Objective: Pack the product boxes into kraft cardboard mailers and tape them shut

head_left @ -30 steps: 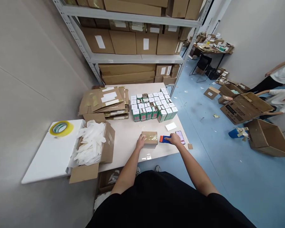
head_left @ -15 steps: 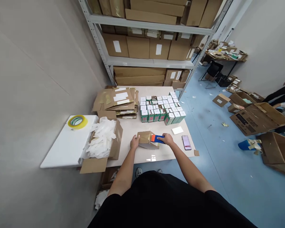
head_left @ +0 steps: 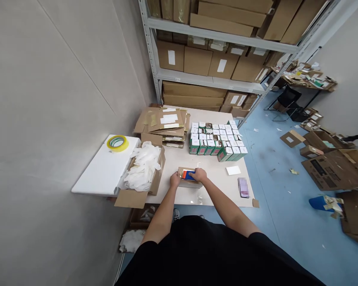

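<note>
The person is now settling the cardboard box flat on the table after tilting it. The left hand is spread against its side, while the right hand is gripping a blue-and-orange hand tool on top.

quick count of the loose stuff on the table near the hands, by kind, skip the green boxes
small cardboard box, under the left hand: 1
blue and orange hand tool, in the right hand: 1
white card: 1
phone, pixelated: 1
cardboard scrap: 1
total: 5
</note>
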`<state>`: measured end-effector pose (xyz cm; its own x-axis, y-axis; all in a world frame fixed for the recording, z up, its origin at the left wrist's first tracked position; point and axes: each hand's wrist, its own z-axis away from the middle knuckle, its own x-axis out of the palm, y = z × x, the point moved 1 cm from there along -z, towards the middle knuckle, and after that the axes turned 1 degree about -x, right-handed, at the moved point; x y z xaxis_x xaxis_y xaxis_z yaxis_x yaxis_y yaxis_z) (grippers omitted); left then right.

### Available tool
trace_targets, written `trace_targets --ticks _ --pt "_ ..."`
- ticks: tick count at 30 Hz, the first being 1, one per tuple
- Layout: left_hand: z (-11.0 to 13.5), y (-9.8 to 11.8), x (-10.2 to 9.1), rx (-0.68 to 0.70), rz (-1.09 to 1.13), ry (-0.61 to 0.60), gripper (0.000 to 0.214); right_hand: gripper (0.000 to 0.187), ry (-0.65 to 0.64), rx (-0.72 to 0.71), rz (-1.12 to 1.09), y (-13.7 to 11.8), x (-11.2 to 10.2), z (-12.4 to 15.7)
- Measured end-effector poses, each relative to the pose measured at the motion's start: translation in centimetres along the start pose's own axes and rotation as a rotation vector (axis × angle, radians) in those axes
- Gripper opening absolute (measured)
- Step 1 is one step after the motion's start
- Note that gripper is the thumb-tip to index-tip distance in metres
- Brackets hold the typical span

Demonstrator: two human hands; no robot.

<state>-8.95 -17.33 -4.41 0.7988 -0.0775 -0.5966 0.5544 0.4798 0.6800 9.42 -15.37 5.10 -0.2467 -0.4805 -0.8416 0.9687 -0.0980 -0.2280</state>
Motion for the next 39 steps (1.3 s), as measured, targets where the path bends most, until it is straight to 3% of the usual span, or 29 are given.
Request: trace_targets --ticks 8,18,21,27,30,33,39 --pt "2.5 1.5 5.3 0.068 0.071 -0.101 0.04 0.055 -0.056 0.064 0.006 5.9 -0.4 1.0" --pt "4.8 4.5 10.6 0.094 -0.035 -0.235 0.042 0.057 0.009 0.143 -0.027 11.9 -1.9 3.7" --pt "4.7 4.7 11.2 0.079 -0.086 -0.236 0.047 0.056 0.019 0.154 -0.009 14.8 -2.4 4.6" --pt "4.0 4.3 11.2 0.052 -0.121 -0.245 0.053 0.046 0.046 0.234 0.003 24.3 -3.4 8.4" --pt "3.8 4.2 11.1 0.05 -0.133 -0.268 0.055 0.043 0.071 0.269 -0.02 27.8 -3.4 10.1" --pt "3.7 4.2 10.9 0.032 -0.142 -0.27 0.055 0.042 0.086 0.274 -0.043 28.8 -3.0 10.5" --pt "3.0 3.9 10.2 0.076 -0.106 -0.298 0.049 0.043 0.087 0.311 -0.065 27.9 -2.6 10.6"
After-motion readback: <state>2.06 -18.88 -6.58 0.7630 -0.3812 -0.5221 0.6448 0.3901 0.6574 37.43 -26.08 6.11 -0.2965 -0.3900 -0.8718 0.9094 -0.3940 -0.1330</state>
